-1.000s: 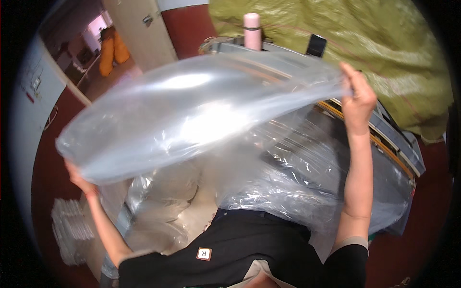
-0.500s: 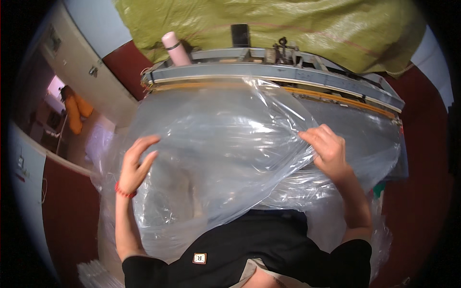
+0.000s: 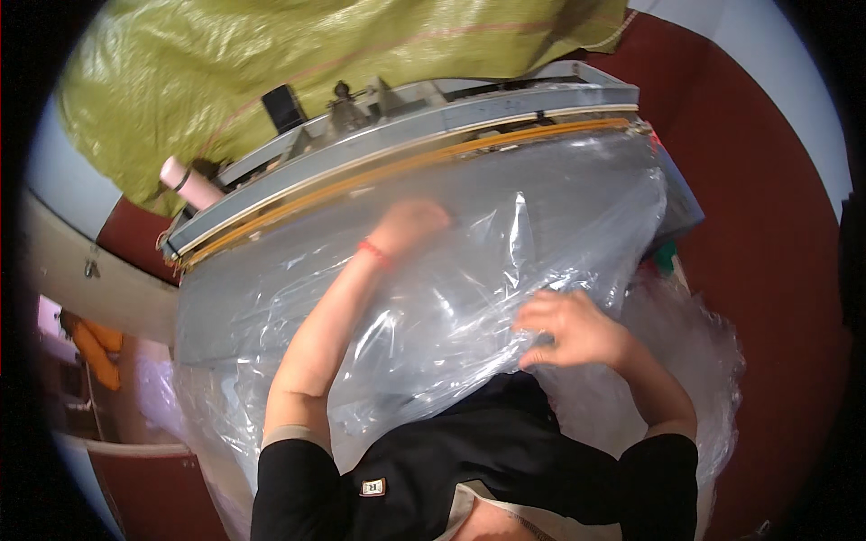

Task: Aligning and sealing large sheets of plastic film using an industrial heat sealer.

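A large sheet of clear plastic film (image 3: pixel 433 307) lies across the grey worktop (image 3: pixel 271 307), creased and shiny. It hangs over the near edge in front of my body. My left hand (image 3: pixel 410 227), with a red bead bracelet (image 3: pixel 373 253) at the wrist, is over the film close to the far bar. Motion smears its fingers, so their pose cannot be made out. Near the front edge, my right hand (image 3: pixel 577 329) hovers at the film with thumb and fingers apart, gripping nothing that I can see.
Along the far edge runs a grey metal frame (image 3: pixel 424 126) with an orange strip (image 3: pixel 406 169). A pink bottle (image 3: pixel 191 185) and a black phone (image 3: pixel 284 108) stand there before a yellow-green woven sheet (image 3: pixel 216 63). More film (image 3: pixel 695 361) bunches at right; a door (image 3: pixel 90 261) is at left.
My view has turned to the right. My left hand has swept right and farther over the film. My right hand has released the pinched film, which now lies lower and flatter.
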The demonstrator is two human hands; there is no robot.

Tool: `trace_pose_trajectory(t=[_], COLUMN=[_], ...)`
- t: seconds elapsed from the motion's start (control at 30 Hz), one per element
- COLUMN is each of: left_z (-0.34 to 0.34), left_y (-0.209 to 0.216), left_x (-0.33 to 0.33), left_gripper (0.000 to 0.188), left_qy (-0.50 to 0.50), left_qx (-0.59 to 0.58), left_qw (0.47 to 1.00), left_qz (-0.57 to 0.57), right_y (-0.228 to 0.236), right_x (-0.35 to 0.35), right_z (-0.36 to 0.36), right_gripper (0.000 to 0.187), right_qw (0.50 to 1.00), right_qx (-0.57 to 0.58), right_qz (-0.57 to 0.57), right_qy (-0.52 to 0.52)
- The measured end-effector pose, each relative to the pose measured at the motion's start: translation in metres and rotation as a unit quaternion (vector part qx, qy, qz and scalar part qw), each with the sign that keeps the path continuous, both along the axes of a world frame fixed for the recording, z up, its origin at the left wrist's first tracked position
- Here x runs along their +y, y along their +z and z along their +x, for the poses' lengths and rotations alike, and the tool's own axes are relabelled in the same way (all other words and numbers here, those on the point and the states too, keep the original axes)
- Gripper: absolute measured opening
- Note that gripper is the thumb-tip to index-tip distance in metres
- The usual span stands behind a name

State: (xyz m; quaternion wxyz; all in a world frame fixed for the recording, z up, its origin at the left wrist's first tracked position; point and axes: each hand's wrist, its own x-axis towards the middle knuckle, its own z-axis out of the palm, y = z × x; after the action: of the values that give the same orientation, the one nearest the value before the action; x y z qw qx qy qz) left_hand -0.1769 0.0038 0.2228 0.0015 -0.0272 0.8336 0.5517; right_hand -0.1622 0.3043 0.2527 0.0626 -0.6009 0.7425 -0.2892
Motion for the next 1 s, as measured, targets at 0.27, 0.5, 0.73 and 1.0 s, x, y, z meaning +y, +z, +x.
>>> trace_pose_trajectory(t=[0.27,0.5,0.73,1.0], left_z=[0.014,0.029,0.054,0.105], left_y=[0.023,0.025,0.016,0.018], left_x=[0.009,-0.013,-0.039,-0.057], left_gripper=[0.006,0.011,0.01,0.007], left_qy=[0.047,0.073,-0.122,-0.028], left_qx=[0.026,0.053,-0.184,-0.228], left_qw=[0.994,0.989,0.975,0.971], left_qz=[0.092,0.114,0.023,0.063], right_y=[-0.035,-0.046,-0.053,-0.064], right_x=[-0.049,-0.07,-0.022,0.094], right_z=[-0.078,-0.09,-0.158,-0.233], right_gripper=[0.079,0.048,0.014,0.012], right_qw=[0.906,0.785,0.86,0.702], right_qx=[-0.11,-0.558,-0.286,0.144], right_qz=[-0.194,-0.12,-0.157,0.027], right_qy=[-0.361,-0.24,-0.392,-0.697])
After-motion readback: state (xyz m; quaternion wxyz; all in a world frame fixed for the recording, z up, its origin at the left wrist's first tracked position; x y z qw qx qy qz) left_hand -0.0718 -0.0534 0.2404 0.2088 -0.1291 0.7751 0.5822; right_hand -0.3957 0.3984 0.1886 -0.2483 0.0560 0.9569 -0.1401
